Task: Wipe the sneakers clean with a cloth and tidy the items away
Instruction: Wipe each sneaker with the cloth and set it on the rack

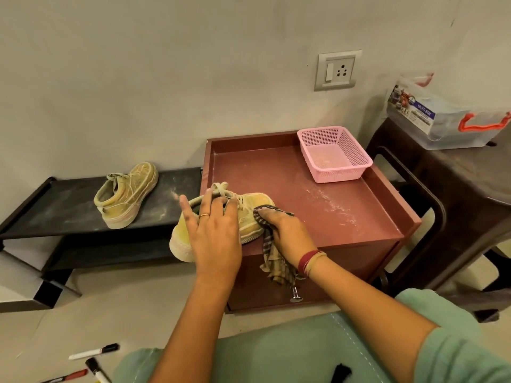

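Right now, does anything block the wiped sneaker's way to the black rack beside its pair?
Nothing visible does. The sneaker, held by the left hand on the red cabinet while the right hand presses the cloth on it, lies next to the black rack; only the other sneaker stands there.

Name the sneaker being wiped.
The yellow canvas sneaker on the maroon cabinet, held by the left hand, striped cloth on it; the other sneaker sits on the black shelf.
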`<move>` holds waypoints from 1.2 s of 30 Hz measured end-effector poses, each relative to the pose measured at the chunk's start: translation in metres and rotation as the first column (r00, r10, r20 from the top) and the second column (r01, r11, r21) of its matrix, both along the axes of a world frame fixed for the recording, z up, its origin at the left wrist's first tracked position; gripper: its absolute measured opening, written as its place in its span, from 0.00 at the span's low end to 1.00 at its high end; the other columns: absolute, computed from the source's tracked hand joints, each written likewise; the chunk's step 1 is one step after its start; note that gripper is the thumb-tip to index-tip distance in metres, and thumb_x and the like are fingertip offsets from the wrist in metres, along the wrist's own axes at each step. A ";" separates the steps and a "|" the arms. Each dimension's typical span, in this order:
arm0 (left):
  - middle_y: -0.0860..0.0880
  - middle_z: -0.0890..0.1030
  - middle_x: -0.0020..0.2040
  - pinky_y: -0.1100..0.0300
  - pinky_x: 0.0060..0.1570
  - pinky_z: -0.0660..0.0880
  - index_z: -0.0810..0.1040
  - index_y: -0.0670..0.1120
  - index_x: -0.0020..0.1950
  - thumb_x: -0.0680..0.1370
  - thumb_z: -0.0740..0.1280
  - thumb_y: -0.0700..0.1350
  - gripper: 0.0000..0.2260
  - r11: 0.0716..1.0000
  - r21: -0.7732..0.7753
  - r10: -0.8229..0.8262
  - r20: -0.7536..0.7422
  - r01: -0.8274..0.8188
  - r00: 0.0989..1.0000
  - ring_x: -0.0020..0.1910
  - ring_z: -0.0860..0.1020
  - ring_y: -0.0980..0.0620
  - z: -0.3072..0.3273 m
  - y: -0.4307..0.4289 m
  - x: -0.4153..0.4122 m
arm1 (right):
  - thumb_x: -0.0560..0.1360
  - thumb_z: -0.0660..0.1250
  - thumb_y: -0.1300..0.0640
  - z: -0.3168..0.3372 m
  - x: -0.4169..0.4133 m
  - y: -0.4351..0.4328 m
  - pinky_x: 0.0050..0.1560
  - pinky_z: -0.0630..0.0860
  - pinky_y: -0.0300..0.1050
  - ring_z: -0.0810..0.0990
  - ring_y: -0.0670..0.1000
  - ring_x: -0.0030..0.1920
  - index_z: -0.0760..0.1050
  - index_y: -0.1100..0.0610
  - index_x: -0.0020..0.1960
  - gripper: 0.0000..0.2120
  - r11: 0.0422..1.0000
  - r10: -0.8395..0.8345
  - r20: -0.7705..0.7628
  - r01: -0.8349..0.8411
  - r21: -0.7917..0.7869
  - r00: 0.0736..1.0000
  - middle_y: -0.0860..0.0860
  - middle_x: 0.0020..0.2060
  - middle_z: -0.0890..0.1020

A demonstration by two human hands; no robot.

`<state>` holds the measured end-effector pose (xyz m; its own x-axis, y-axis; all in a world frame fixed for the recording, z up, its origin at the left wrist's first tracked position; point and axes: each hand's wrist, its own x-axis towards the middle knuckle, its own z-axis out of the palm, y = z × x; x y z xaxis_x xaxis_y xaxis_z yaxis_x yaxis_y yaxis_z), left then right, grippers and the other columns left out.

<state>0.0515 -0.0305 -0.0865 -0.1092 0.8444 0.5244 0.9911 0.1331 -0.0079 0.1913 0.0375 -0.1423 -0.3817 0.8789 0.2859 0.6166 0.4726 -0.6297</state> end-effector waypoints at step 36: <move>0.44 0.75 0.59 0.29 0.65 0.40 0.79 0.50 0.56 0.69 0.74 0.47 0.16 0.999 0.000 -0.048 0.100 0.048 0.994 0.70 0.65 0.41 0.009 0.007 -0.019 | 0.74 0.58 0.70 -0.004 0.012 0.026 0.68 0.59 0.35 0.72 0.51 0.66 0.73 0.56 0.66 0.23 0.991 0.131 0.116 -0.129 -0.025 0.985 0.53 0.64 0.76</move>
